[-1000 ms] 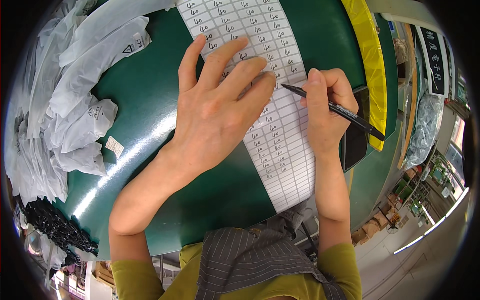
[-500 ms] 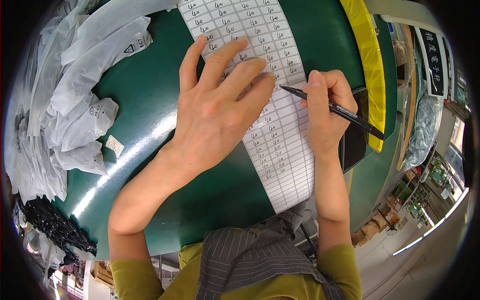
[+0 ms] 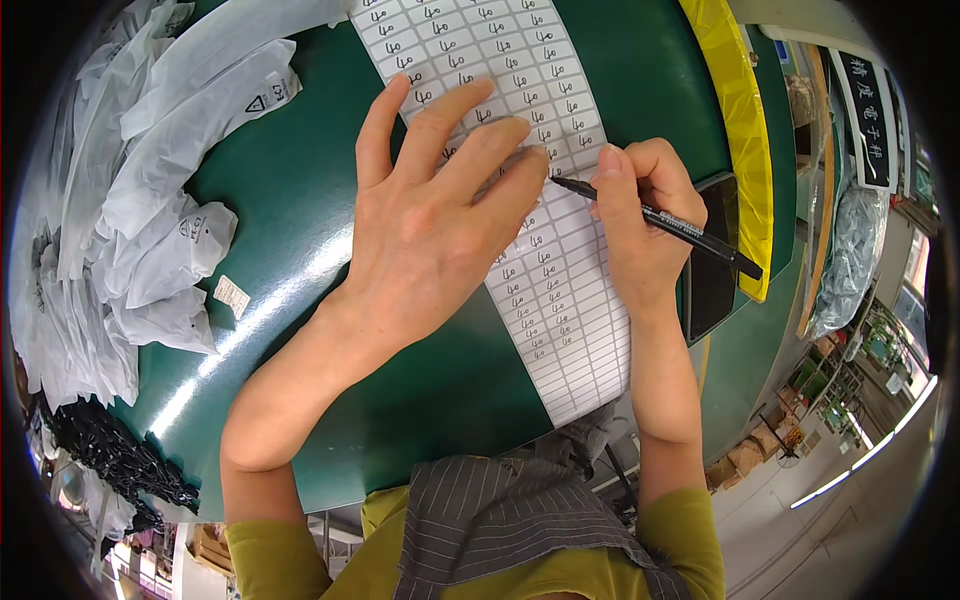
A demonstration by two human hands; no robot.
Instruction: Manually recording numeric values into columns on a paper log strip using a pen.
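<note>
A long white sheet of small blank labels (image 3: 585,345) runs across the green table, many of its cells filled with handwritten marks. My left hand (image 3: 430,215) lies on the sheet with fingers spread, holding nothing and covering some of the cells. In my right hand (image 3: 645,215) is a black marker pen (image 3: 700,238), pinched between thumb and fingers. Its tip touches or hovers just over a cell beside my left little finger; which of the two I cannot tell. Unmarked cells show under and below my right hand.
Clear plastic bags (image 3: 170,200) pile up at the left, with a small printed tag (image 3: 231,297) near them. Black bundled pieces (image 3: 110,455) lie at the lower left. Beyond my right hand are a dark phone-like slab (image 3: 712,290) and a yellow-wrapped strip (image 3: 745,150) along the table edge.
My right hand and the marker have shifted slightly left, bringing the tip closer to my left little finger. The left hand stays nearly in place on the sheet.
</note>
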